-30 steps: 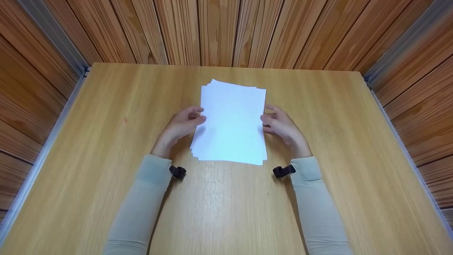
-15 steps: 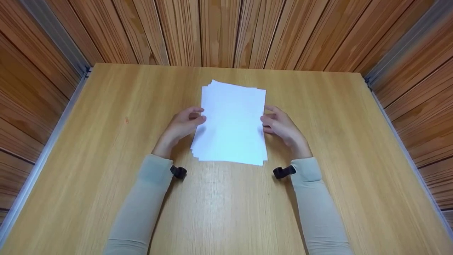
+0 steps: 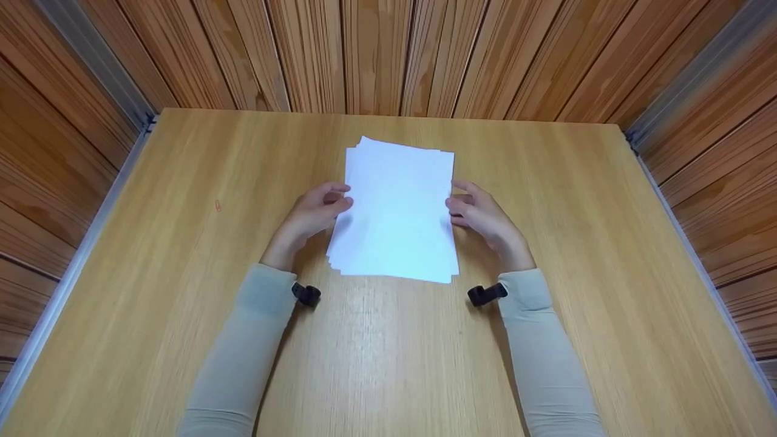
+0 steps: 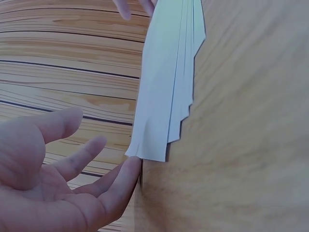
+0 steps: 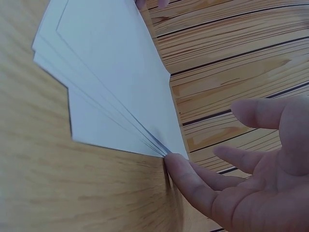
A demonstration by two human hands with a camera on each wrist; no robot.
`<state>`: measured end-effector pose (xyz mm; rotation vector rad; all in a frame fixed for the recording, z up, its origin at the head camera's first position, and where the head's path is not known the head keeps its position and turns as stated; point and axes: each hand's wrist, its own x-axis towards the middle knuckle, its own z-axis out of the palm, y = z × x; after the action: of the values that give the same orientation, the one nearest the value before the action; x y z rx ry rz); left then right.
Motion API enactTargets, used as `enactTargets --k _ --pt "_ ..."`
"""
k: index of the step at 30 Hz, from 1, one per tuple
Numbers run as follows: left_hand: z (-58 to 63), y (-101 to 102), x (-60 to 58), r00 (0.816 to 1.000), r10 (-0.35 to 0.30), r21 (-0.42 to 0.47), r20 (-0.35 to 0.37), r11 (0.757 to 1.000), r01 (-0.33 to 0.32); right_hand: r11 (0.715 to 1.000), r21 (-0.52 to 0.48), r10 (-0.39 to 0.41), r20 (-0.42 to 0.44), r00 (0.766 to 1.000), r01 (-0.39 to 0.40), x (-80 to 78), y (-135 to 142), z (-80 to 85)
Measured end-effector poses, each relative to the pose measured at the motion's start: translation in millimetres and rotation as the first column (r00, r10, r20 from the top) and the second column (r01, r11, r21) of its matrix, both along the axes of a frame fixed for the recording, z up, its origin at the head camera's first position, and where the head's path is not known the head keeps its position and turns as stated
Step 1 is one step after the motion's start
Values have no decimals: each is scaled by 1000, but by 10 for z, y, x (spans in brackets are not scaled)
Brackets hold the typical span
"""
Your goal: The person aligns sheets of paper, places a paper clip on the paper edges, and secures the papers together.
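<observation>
A stack of white paper sheets (image 3: pixel 397 212) lies on the table in the middle of the head view, its edges uneven and fanned at the corners. My left hand (image 3: pixel 311 213) is at the stack's left side, fingers loosely bent. In the left wrist view, one fingertip (image 4: pixel 130 163) meets the paper edge while the thumb stays raised apart from it. On the opposite side, my right hand (image 3: pixel 482 213) mirrors this. The right wrist view shows a fingertip (image 5: pixel 177 162) against the gathered sheet edges, with the thumb (image 5: pixel 256 113) held off the paper.
A small reddish paper clip (image 3: pixel 218 206) lies on the wooden table (image 3: pixel 376 358) to the left of the left hand. Wood-plank walls (image 3: pixel 376 54) stand behind the table and at both sides. Each sleeve cuff carries a black wrist camera (image 3: pixel 306 295).
Very little differs. The right fingertips and the right edge of the upper sheets sit a touch further left; the left hand stays in place.
</observation>
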<state>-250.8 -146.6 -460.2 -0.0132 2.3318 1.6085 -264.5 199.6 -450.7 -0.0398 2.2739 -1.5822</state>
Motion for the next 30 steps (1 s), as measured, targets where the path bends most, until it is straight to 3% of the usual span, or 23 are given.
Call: enactTargets --k 13,30 --pt "6 31 16 1000 4 24 21 1000 -4 999 -38 11 -10 1000 -12 9 3 3" --pt "9 64 14 1000 -7 9 1 1000 7 991 -126 -39 83 996 49 -21 -3 8"
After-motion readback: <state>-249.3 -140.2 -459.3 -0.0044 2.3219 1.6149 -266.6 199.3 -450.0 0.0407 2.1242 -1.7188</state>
